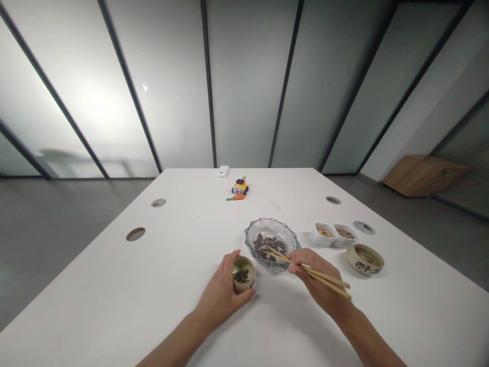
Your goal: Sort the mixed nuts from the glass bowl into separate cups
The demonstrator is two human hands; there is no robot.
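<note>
My left hand wraps round a small pale green cup, which holds several dark beans. Just right of it, a scalloped clear glass bowl contains many more dark brown beans. A pair of wooden chopsticks is gripped in my right hand, with the tips in the glass bowl among the beans. Whether a bean sits between the tips is too small to tell.
Right of the glass bowl stand two white dishes with pale and brownish pieces, and a pale green bowl with dark lettering. A yellow toy car, an orange-and-green toy screwdriver and a white box lie farther back. Round holes pierce the white table.
</note>
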